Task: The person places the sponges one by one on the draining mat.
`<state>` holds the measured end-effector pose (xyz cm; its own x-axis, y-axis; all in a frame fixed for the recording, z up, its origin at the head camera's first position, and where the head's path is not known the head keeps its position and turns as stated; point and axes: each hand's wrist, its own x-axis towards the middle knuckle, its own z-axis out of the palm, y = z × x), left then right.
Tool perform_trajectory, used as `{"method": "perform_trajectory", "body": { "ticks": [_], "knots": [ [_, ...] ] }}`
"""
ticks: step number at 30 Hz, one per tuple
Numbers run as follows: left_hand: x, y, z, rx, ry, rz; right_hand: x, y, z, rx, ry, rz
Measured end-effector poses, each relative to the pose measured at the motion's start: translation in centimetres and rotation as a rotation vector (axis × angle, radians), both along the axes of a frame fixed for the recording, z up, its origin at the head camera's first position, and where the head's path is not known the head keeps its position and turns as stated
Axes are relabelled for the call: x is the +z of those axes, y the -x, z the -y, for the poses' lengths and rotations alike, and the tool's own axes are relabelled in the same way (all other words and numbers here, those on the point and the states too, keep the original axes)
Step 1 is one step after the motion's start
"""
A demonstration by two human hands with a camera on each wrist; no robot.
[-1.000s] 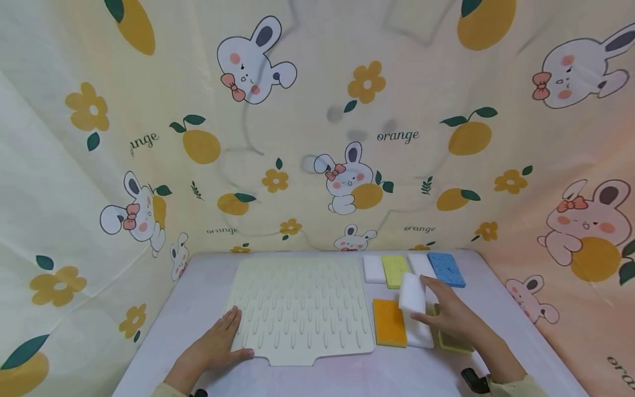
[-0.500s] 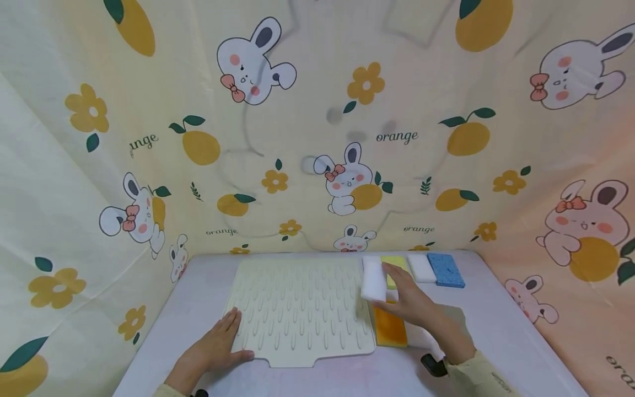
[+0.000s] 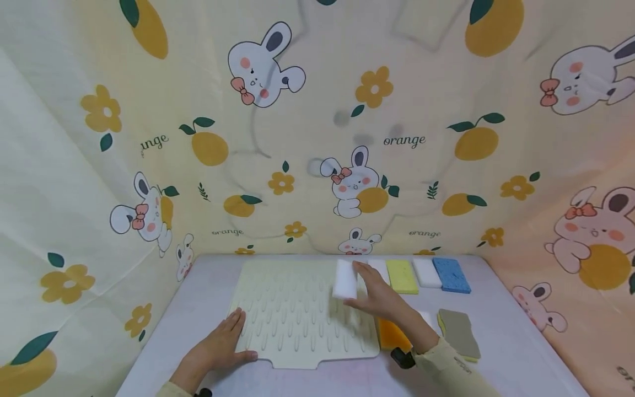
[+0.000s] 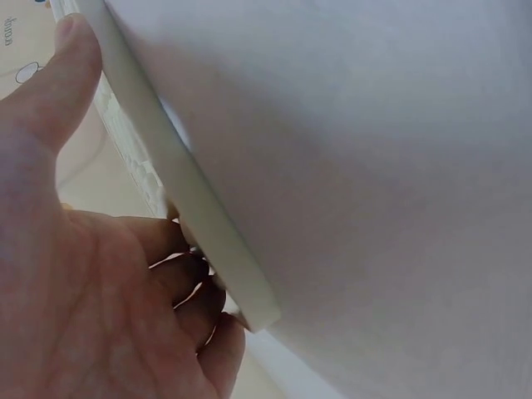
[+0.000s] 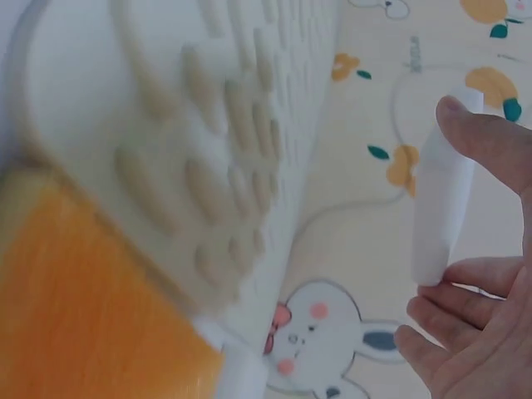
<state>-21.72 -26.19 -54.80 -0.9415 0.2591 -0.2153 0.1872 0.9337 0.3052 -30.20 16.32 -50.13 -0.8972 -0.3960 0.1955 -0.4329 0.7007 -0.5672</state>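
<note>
A cream ridged drying board [image 3: 292, 339] lies flat on the table. My left hand [image 3: 218, 343] rests on its near left corner, fingers extended; in the left wrist view, the thumb [image 4: 76, 62] and fingers lie along the board's edge [image 4: 195, 204]. A white melamine sponge [image 3: 344, 279] is pinched by its ends between thumb and fingers of my right hand [image 3: 381, 299], held upright above the board's right side. The right wrist view shows this white block clear of the ridges, its thumb end up.
Right of the board lie an orange sponge [image 3: 393, 333], partly under my right arm, and a grey-and-yellow scrub sponge [image 3: 461, 333]. Behind them stand a yellow sponge [image 3: 402, 277], two white ones and a blue sponge [image 3: 452, 274] in a row. A patterned curtain [image 3: 297, 110] rises behind the table.
My right hand has carried the white sponge leftward from over the right-hand sponges to above the board. The left hand stays on the board's corner. The head view has shifted slightly.
</note>
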Motion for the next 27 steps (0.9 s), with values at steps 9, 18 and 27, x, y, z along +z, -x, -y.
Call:
{"method": "perform_trajectory", "body": {
  "ticks": [9,18,27],
  "knots": [
    [0.2,-0.1,0.0,-0.003,0.003,0.011,-0.2,1.4,2.7,0.062,0.004,-0.021],
    [0.4,-0.1,-0.2,0.011,0.022,0.011,-1.3,2.9,5.5,0.105,0.024,-0.010],
    [0.3,0.1,-0.2,0.024,0.009,0.023,-2.3,4.1,8.0,0.122,0.016,0.013]
  ]
}}
